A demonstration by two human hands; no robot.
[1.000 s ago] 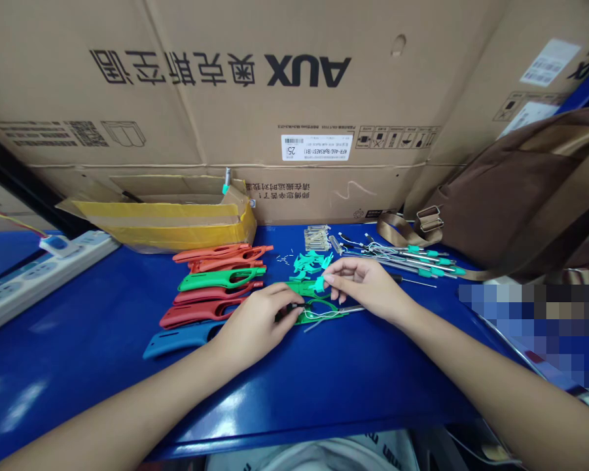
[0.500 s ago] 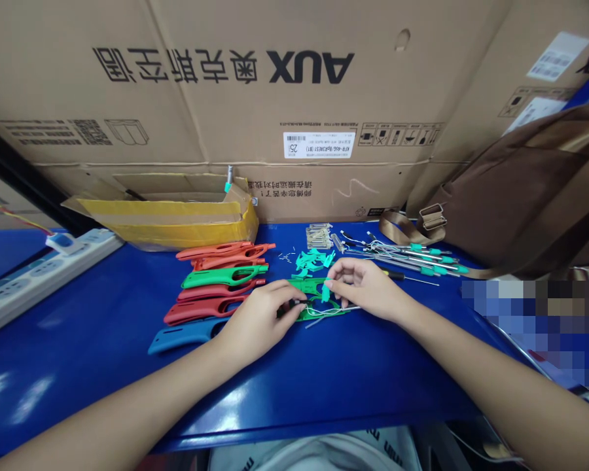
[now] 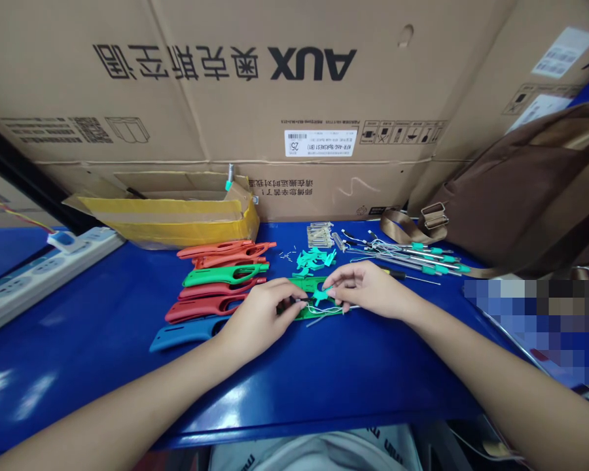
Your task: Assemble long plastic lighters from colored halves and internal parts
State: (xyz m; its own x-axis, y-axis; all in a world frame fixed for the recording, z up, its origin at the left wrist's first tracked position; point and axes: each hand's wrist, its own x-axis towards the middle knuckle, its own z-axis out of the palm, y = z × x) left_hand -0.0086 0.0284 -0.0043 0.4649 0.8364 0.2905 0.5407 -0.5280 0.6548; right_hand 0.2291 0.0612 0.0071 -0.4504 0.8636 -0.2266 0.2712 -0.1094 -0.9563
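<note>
My left hand (image 3: 269,307) is closed in a pinch on a small black part (image 3: 298,299) with white wires, over the left end of a green lighter shell (image 3: 304,284). Between thumb and fingertips my right hand (image 3: 363,288) grips a turquoise plastic piece (image 3: 320,296), tilted above the shell's middle. Thin white wires (image 3: 319,310) run between the hands along the near side of the shell. Beneath the right hand a thin metal rod shows only in part. A clear thin tube (image 3: 317,321) lies just in front. My fingers cover much of the shell.
Left of my hands lie several lighter shells in red, green and blue (image 3: 186,334). Behind are loose turquoise pieces (image 3: 314,260) and clear parts (image 3: 320,235). Metal rods with wires (image 3: 422,261) and a screwdriver (image 3: 397,274) lie right. A taped carton (image 3: 177,219) and power strip (image 3: 44,278) stand left.
The turquoise piece in my right hand has turned from upright to more level and moved slightly left, toward my left hand. My left hand has barely moved.
</note>
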